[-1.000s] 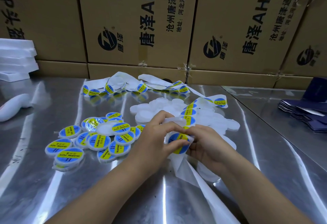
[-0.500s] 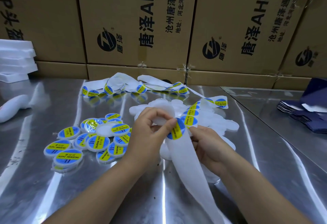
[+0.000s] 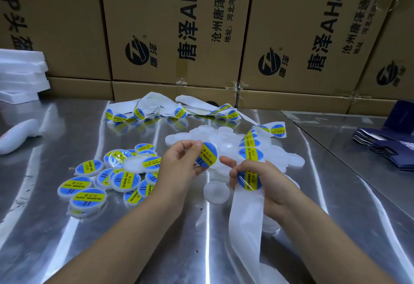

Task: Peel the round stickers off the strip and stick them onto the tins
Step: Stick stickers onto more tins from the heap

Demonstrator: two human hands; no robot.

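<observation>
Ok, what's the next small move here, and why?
Probably press the round blue-and-yellow sticker, pinched free in the left hand, onto the bare white round tin lying just below the hands; the right hand holds the white backing strip.

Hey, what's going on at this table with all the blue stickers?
A person is labelling small white tins by hand. The left hand pinches a round blue-and-yellow sticker in its fingers; whether a tin sits behind it is unclear. The right hand grips the strip, which carries the next sticker. Labelled tins lie piled to the left, bare tins behind the hands.
</observation>
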